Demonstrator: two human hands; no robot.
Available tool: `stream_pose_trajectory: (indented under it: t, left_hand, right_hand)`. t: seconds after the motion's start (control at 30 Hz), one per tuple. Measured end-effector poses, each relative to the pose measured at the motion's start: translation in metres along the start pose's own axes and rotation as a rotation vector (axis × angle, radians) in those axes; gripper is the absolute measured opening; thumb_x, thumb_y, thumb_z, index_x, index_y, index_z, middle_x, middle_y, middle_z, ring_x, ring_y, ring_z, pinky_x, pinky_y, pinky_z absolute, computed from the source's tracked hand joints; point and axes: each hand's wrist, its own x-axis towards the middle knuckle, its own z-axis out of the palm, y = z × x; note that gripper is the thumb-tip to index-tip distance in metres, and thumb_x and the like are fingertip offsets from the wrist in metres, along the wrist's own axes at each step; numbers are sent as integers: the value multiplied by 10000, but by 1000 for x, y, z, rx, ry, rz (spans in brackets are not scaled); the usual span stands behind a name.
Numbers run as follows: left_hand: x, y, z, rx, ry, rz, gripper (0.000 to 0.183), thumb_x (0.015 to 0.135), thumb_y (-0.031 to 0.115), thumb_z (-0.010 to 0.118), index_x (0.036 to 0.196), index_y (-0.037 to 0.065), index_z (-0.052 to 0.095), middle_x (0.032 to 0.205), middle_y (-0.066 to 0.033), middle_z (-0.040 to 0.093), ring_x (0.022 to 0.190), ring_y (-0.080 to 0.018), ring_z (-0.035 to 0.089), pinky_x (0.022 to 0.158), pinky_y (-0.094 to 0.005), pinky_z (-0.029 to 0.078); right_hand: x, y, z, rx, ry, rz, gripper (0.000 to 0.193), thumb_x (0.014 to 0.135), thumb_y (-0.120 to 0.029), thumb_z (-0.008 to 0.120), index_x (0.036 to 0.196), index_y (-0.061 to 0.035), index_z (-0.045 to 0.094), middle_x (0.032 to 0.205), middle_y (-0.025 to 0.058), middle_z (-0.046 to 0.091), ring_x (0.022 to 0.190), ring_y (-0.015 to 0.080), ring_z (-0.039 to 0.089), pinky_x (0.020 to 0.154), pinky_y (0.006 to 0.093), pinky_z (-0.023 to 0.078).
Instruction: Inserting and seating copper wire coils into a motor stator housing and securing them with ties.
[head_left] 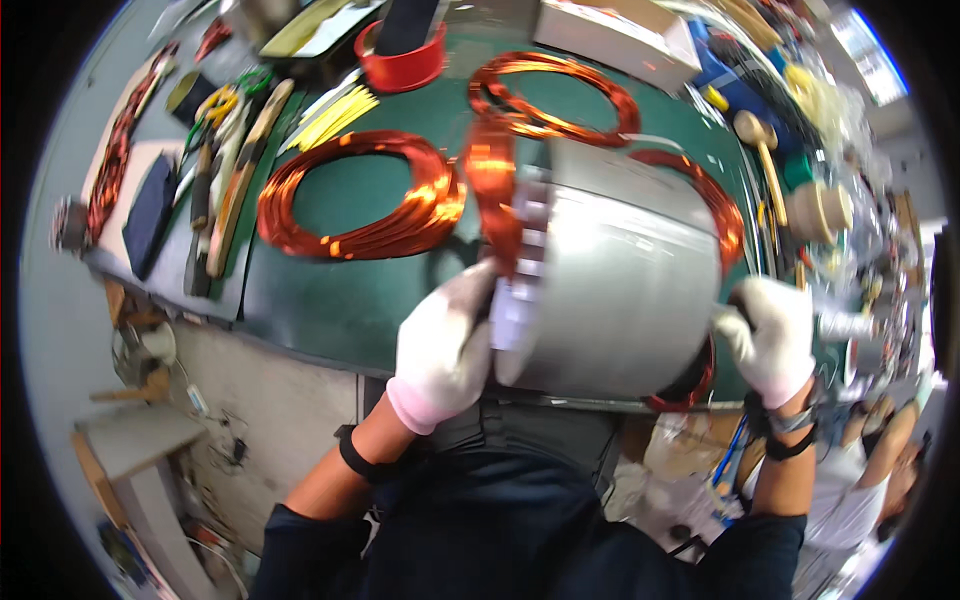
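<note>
A large grey metal cylinder, a motor stator [625, 275], lies on its side at the front edge of the green bench. Copper wire coils [492, 190] stand out at its slotted left end, smeared by motion. My left hand [437, 345], in a white glove, grips the stator's left rim; its fingertips are partly hidden there. At the right end, my gloved right hand [772, 335] is closed with its fingers curled, close beside the stator. What those fingers hold, if anything, does not show. Red-brown wire [690, 385] hangs below the right end.
Copper wire coils [350, 195] lie left of the stator, with another ring of wire [555, 95] behind. Hand tools [235, 180] and yellow strips [335, 118] lie left. A white box [620, 38] stands at the back; a mallet [765, 165] lies right. Another person [850, 490] is at lower right.
</note>
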Motion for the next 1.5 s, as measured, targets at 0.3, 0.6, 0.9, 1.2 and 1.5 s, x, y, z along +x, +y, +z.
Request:
stream_pose_trajectory:
  t: [0.3, 0.6, 0.9, 1.2, 1.5]
  left_hand:
    - [-57, -38, 2, 175, 9, 21, 261, 889, 21, 656, 1145, -5, 703, 1083, -171, 713, 925, -341, 703, 831, -422, 570]
    - [-72, -49, -2, -167, 4, -230, 416, 1007, 166, 598, 1392, 45, 496, 1361, -80, 567, 1206, -207, 561, 1086, -376, 442]
    - [-25, -6, 10, 130, 380, -29, 384, 945, 213, 711, 1234, -25, 623, 1223, -125, 623, 1111, -256, 607, 995, -408, 480]
    - [59, 144, 61, -57, -564, 790, 303, 561, 137, 752, 848, 51, 712, 847, -99, 623, 648, -246, 597, 570, -346, 477]
    - [38, 116, 114, 384, -404, 269, 866, 658, 304, 890, 1334, -61, 491, 1408, -320, 443, 1366, -517, 378, 1159, -623, 276]
  right_hand:
    - [-17, 46, 0, 15, 44, -33, 505, 902, -526, 711, 736, -56, 625, 640, 157, 585, 625, 372, 622, 590, 442, 488]
    - [-39, 61, 7, 55, 26, 60, 533, 923, -571, 671, 761, -64, 648, 651, 147, 602, 649, 362, 638, 635, 435, 513]
    - [-34, 59, -3, 70, -63, 91, 561, 932, -584, 645, 758, -52, 679, 664, 168, 625, 663, 362, 658, 631, 441, 517]
    - [-28, 60, -20, -33, -41, 45, 558, 936, -570, 640, 757, -46, 702, 662, 174, 633, 674, 361, 667, 652, 442, 532]
    - [-43, 69, -18, 23, -19, 93, 528, 875, -554, 726, 716, -54, 672, 625, 164, 589, 615, 359, 639, 595, 429, 503]
